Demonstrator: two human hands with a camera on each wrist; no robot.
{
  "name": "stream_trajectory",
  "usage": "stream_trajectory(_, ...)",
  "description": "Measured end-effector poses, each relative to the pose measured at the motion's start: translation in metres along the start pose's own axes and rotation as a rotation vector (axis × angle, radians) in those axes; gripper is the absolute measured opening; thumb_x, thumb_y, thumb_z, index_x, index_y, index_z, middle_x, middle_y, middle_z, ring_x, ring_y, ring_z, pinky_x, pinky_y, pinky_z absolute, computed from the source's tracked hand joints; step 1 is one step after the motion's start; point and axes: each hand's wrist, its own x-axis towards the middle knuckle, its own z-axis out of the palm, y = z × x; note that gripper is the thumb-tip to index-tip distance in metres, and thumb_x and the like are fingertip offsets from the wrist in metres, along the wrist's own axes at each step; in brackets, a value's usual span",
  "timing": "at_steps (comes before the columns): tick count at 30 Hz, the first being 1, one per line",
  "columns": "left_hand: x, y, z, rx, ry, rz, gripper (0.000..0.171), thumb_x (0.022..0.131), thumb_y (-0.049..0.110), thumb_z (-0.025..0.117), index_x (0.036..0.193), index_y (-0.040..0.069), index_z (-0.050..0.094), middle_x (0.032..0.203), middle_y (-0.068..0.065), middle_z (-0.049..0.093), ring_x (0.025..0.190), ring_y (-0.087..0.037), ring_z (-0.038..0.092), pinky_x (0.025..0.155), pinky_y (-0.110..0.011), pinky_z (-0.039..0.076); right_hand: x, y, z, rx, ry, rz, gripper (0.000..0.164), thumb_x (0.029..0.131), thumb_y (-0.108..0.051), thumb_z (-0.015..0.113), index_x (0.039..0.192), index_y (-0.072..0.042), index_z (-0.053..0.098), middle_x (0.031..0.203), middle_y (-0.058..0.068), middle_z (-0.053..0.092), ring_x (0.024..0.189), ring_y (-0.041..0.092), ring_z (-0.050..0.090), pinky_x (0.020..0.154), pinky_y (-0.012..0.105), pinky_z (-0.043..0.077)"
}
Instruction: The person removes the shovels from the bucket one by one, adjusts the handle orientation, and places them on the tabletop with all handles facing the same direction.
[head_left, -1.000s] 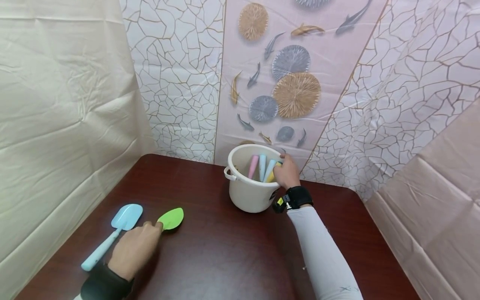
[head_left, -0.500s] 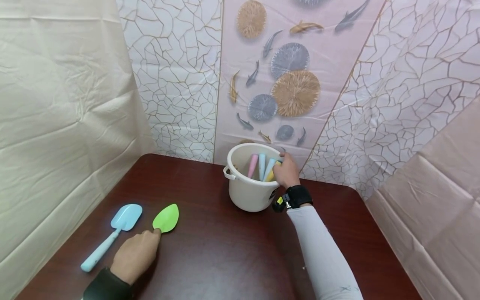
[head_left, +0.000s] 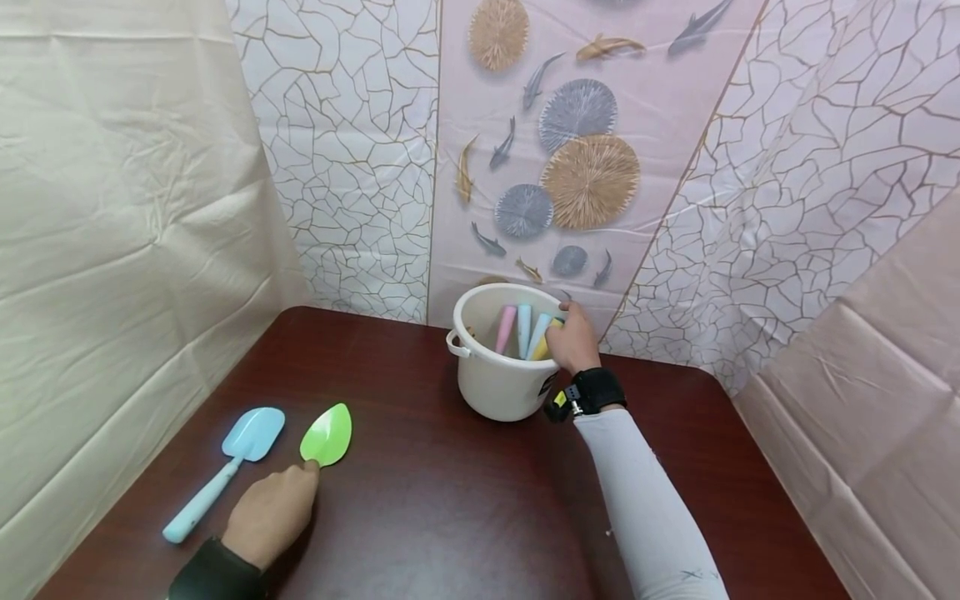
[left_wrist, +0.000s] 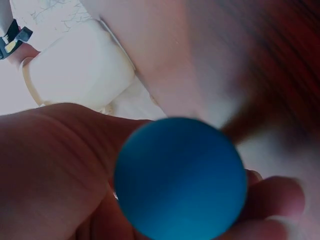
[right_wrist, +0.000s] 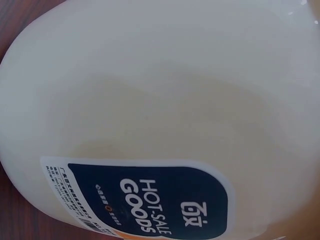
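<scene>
My left hand (head_left: 272,515) grips a toy trowel by its handle, and the green leaf-shaped blade (head_left: 327,435) points away over the table. In the left wrist view the blue round handle end (left_wrist: 181,180) faces the camera, with fingers (left_wrist: 275,197) curled around it. The palm hides the handle in the head view. My right hand (head_left: 574,340) holds the right rim of a white bucket (head_left: 497,390), which stands upright at the back. Inside lean pink, light-blue and yellow handles (head_left: 506,329). The right wrist view shows only the bucket's side and its dark label (right_wrist: 150,197).
A light-blue toy shovel (head_left: 202,498) lies on the brown table (head_left: 450,517) left of my left hand. The bucket's white handle (head_left: 458,345) hangs at its left side. Patterned cloth (head_left: 360,167) hangs close behind the bucket, and plain cloth borders both sides.
The green blade has swung from pointing rightward to pointing more away from me, shifting slightly left, as my left hand turned. My right hand and the bucket hold their place.
</scene>
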Motion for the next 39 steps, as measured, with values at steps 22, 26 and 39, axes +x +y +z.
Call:
stream_trajectory(22,0.006,0.001,-0.009,-0.07,-0.069,-0.051,0.008,0.093,-0.004,0.06,0.087,0.0,0.062,0.066,-0.01,0.062,0.054,-0.024,0.063,0.044,-0.041,0.047,0.001,0.0,-0.004,0.012,0.001,-0.004,0.069,0.089,-0.009,0.046,0.158,-0.004,0.036,0.152,0.022,0.049,0.109,0.035,0.054,0.096,0.047,0.046)
stream_trajectory(26,0.008,0.002,-0.017,-0.086,-0.067,-0.077,0.013,0.093,0.006,0.068,0.084,0.001,0.06,0.063,-0.009,0.059,0.052,-0.023,0.06,0.044,-0.041,0.045,0.001,0.001,-0.004,0.016,0.0,-0.009,0.069,0.09,-0.01,0.045,0.158,-0.004,0.037,0.151,0.022,0.05,0.106,0.035,0.054,0.093,0.045,0.046)
stream_trajectory(39,0.048,0.026,-0.062,0.071,0.101,0.095,0.027,0.087,0.023,0.084,0.095,0.003,0.068,0.068,-0.007,0.06,0.055,-0.021,0.057,0.047,-0.037,0.048,-0.001,0.002,-0.003,0.008,-0.008,0.0,0.069,0.089,-0.011,0.046,0.158,-0.005,0.036,0.149,0.022,0.051,0.107,0.034,0.054,0.094,0.046,0.046)
